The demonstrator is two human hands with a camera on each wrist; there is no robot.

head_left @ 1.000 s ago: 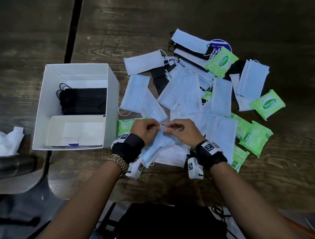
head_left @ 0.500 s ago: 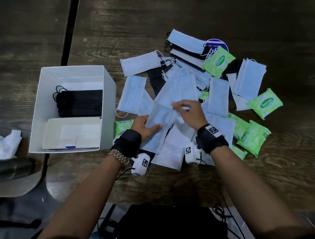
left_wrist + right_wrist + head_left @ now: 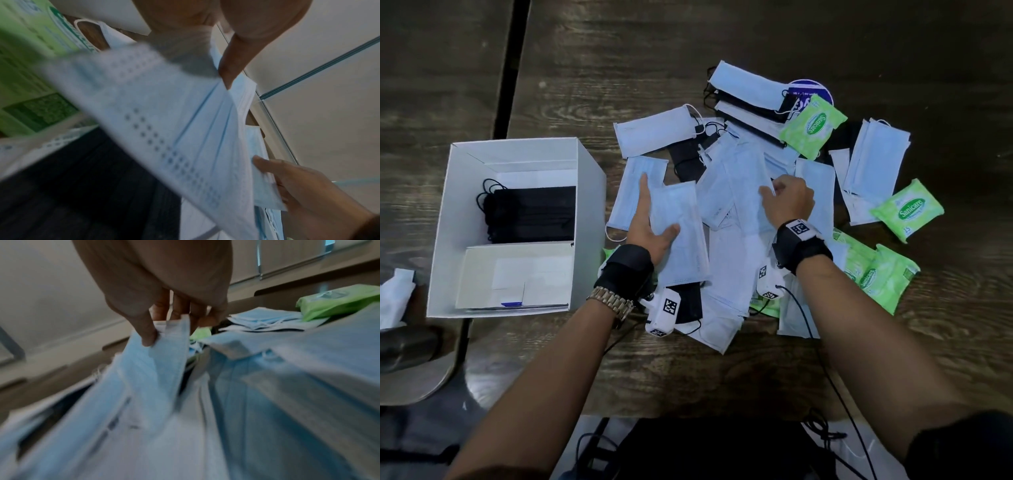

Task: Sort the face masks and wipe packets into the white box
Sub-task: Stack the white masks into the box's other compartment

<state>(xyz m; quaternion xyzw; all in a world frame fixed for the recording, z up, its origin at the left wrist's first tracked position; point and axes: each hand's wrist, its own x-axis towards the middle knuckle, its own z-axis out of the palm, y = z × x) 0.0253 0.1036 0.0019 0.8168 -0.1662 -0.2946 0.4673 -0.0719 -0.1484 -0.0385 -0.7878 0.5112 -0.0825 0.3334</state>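
Note:
A white box stands at the left, with a stack of black masks in its far compartment. To its right lies a heap of blue masks, black masks and green wipe packets. My left hand holds a blue mask under its thumb, just right of the box; its forefinger lies along another blue mask. My right hand pinches the end of a blue mask in the middle of the heap.
A round purple and white disc shows under the far masks. Crumpled white tissue and a metal seat sit left of the table. A dark gap splits the wooden tabletop. A black bag and cables lie below the near edge.
Both hands were together at the near side of the heap. The left has moved toward the box with a blue mask; the right has reached deeper into the heap and pinched another.

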